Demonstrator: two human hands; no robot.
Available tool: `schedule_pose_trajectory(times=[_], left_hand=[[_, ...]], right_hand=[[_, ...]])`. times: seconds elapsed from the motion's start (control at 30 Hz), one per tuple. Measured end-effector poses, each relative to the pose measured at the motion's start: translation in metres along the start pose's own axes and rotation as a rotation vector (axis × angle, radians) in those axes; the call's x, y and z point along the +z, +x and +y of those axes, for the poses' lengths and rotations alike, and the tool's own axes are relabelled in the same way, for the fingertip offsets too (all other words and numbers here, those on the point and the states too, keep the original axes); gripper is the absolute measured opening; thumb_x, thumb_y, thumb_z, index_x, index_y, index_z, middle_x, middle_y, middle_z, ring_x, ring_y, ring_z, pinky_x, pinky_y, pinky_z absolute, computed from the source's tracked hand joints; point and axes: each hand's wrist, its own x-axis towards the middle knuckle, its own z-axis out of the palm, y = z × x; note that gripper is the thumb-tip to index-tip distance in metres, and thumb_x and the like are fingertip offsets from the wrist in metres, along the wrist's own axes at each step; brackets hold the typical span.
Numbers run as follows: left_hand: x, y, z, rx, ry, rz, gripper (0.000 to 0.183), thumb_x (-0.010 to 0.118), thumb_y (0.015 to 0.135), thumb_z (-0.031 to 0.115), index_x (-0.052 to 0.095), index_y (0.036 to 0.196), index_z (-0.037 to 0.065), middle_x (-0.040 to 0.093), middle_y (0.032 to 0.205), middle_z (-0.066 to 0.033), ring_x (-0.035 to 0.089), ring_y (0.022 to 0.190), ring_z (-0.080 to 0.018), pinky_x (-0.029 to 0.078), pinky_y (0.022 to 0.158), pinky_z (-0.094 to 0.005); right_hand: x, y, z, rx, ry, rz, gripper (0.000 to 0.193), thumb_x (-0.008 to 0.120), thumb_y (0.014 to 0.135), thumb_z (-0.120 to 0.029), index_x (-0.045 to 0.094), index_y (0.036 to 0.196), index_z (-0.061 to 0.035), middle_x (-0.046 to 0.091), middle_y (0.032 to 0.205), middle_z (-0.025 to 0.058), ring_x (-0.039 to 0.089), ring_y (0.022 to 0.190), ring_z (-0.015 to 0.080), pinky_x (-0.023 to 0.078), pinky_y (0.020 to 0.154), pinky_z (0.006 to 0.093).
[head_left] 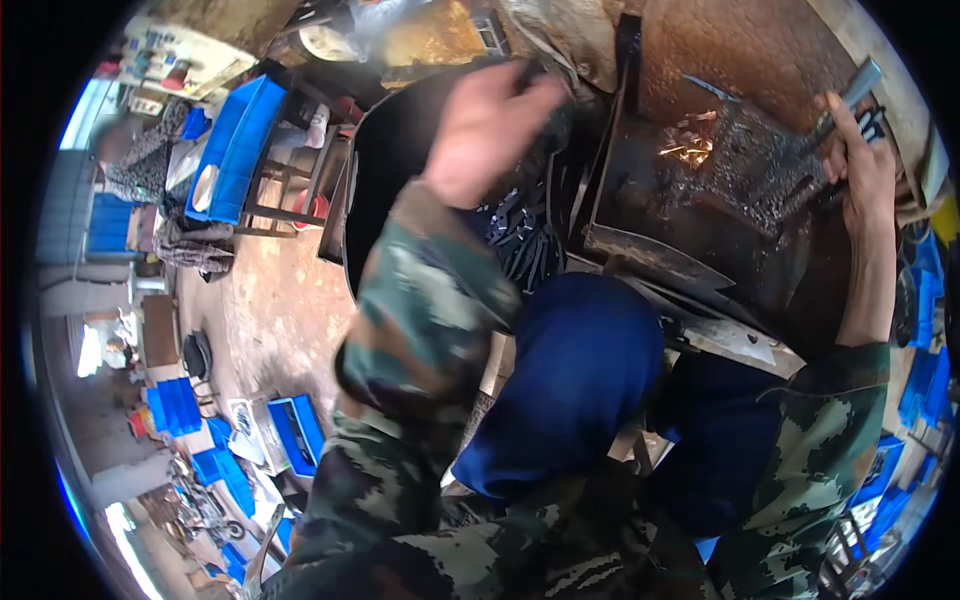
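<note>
My left hand point(495, 130) is smeared by motion above a dark tub point(395, 130). Its fingers point away from me, and whether they hold anything cannot be made out. Below it in the tub lie several small dark metal pieces point(525, 240). At the far right my right hand point(858, 165) is closed round a grey metal bar point(858, 85), which slants over a dark, oily metal tray point(660, 250). Wet, grimy metalwork point(765, 165) stands in the tray beside this hand. Shiny copper-coloured bits point(692, 140) and a thin blue strip point(710, 88) lie nearby.
My knee in blue trousers point(570, 370) is close under the tray's near edge. A blue bin point(235, 150) rests on a wooden stand at the left, with another person point(140, 160) beyond it. More blue bins point(296, 435) stand on the floor at lower left.
</note>
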Motion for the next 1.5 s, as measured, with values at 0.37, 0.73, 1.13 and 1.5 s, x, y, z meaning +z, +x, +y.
schedule_pose_trajectory(times=[0.37, 0.73, 1.13, 1.5], left_hand=[[-0.086, -0.045, -0.287, -0.659, 0.39, 0.203, 0.059, 0.08, 0.075, 0.03, 0.063, 0.123, 0.0, 0.068, 0.114, -0.0216, 0.064, 0.111, -0.0339, 0.048, 0.095, -0.0374], [-0.064, -0.033, -0.234, -0.684, 0.661, 0.138, 0.061, 0.075, 0.081, 0.034, 0.057, 0.131, 0.003, 0.059, 0.129, -0.0244, 0.053, 0.126, -0.0381, 0.042, 0.105, -0.042], [-0.078, -0.047, -0.183, -0.283, 0.757, 0.311, 0.034, 0.069, 0.083, 0.026, 0.067, 0.109, 0.004, 0.072, 0.091, -0.0156, 0.07, 0.088, -0.0329, 0.053, 0.082, -0.0403], [-0.059, -0.137, -0.134, -0.81, -0.488, -0.093, 0.025, 0.054, 0.092, 0.008, 0.061, 0.116, 0.006, 0.064, 0.075, -0.0016, 0.033, 0.041, -0.0015, 0.021, 0.036, -0.0202]], right_hand=[[0.008, -0.002, 0.009, 0.003, 0.06, 0.038, 0.039, 0.069, 0.093, -0.031, 0.07, 0.11, 0.0033, 0.033, 0.05, -0.0057, 0.034, 0.045, 0.0068, 0.03, 0.047, 0.0243], [0.014, -0.006, 0.003, -0.012, 0.05, 0.082, 0.033, 0.066, 0.095, -0.03, 0.07, 0.106, 0.0004, 0.033, 0.051, -0.0069, 0.031, 0.045, 0.0052, 0.029, 0.046, 0.0242], [0.014, -0.004, 0.001, -0.008, 0.09, 0.013, 0.032, 0.068, 0.094, -0.03, 0.071, 0.102, 0.0007, 0.035, 0.05, -0.0062, 0.033, 0.044, 0.0055, 0.03, 0.045, 0.0239], [0.013, 0.001, 0.012, -0.015, 0.111, 0.013, 0.039, 0.07, 0.091, -0.036, 0.073, 0.097, 0.0028, 0.037, 0.048, -0.0041, 0.037, 0.043, 0.0079, 0.032, 0.045, 0.025]])
